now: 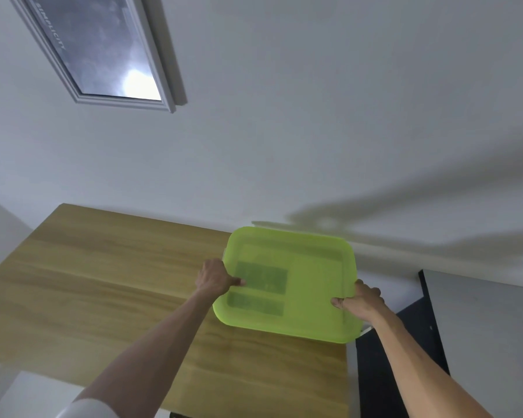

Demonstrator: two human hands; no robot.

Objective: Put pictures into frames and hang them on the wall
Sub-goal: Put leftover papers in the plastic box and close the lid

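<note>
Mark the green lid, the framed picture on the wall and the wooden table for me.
green lid (308,285): head view, middle of its top.
framed picture (103,49): head view, on the glass.
wooden table (103,282): head view, bare top.

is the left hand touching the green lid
Touching. The head view shows the left hand gripping the left edge of the green lid, thumb lying on top of it.
</note>
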